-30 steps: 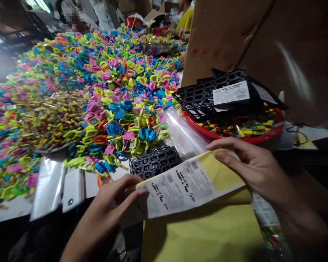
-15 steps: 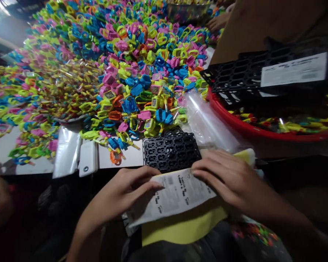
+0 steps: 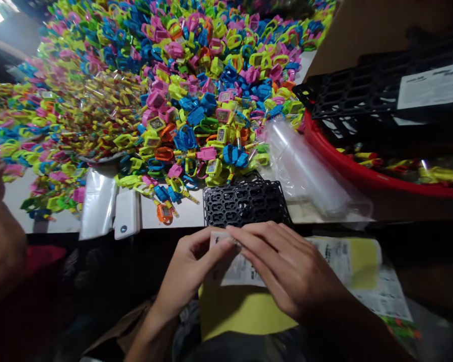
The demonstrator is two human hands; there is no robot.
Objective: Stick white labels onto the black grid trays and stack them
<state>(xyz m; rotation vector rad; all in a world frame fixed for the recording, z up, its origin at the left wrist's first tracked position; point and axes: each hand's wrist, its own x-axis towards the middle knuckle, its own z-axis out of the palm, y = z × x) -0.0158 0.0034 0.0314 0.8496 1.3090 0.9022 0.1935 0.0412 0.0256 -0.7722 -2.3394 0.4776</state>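
Observation:
Both hands are close together below the table's front edge. My left hand [image 3: 194, 269] pinches the upper left of a white printed sheet [image 3: 232, 274] between thumb and fingers. My right hand [image 3: 290, 269] is closed at the sheet's upper edge, its fingertips meeting the left thumb and covering part of the print. A yellow sheet [image 3: 245, 311] hangs beneath the white one, over my lap. Just beyond my fingers, black plastic grid trays [image 3: 245, 201] lie stacked on the table. Right of my right hand, another printed sheet with a yellow patch [image 3: 362, 264] is lying.
A big heap of colourful toy watches [image 3: 196, 115] covers the table. Clear plastic bags [image 3: 309, 171] and a white power-bank-like box [image 3: 127, 213] lie along the edge. A red basin [image 3: 324, 146] with black trays [image 3: 358, 90] stands right. Another person's arm [image 3: 2, 241] is at left.
My hands have come together at the printed sheet's top edge, where they were apart before. The view has shifted slightly, and the other person's arm at left reaches further up.

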